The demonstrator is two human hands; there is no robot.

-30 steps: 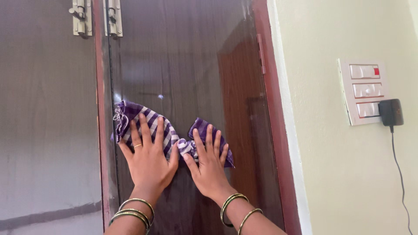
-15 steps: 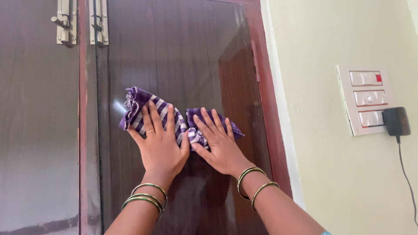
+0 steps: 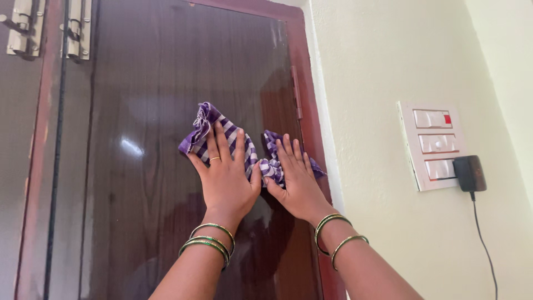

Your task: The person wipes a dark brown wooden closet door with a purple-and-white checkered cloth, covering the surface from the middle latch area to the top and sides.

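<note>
A: Cloth (image 3: 233, 141), purple and white checks, lies bunched against the glossy dark door (image 3: 150, 166), near its right edge. Left hand (image 3: 226, 178)?
B: Flat, fingers spread, pressing the left part
A: Right hand (image 3: 297, 183)?
B: Also flat and spread on the right part, beside the red frame (image 3: 305, 105)
A: Handling?
B: Looks light, soft and limp; likely slides easily, best held under the palms

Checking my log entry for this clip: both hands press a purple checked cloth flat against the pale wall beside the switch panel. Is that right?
Not quite. The head view shows the left hand and right hand pressing the purple checked cloth flat against the dark wooden door, not the pale wall. The switch panel is off to the right.
</note>
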